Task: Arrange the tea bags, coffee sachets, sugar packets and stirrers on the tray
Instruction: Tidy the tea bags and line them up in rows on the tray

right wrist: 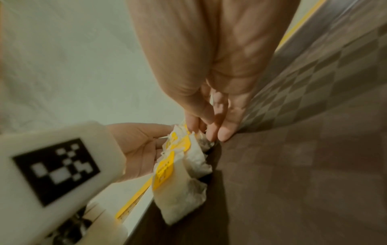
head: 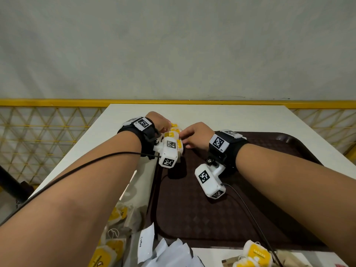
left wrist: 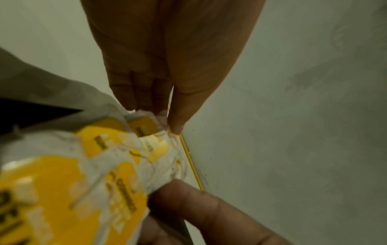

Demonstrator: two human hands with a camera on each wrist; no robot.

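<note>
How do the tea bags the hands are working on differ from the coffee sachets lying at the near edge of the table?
The tea bags carry yellow tags; the coffee sachets are plain white, one printed "Coffee". The tea bags are gripped in a bunch by the left hand at the tray's far left corner, the right hand pinching them; the coffee sachets lie untouched in a loose pile off the tray. Both are small white packets.

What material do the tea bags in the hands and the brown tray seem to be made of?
Tea bags: thin white filter paper, judging by the crumpled, fibrous look, with glossy yellow card tags.
Tray: probably moulded plastic; dark brown, matte, with a pressed diamond texture.
</note>
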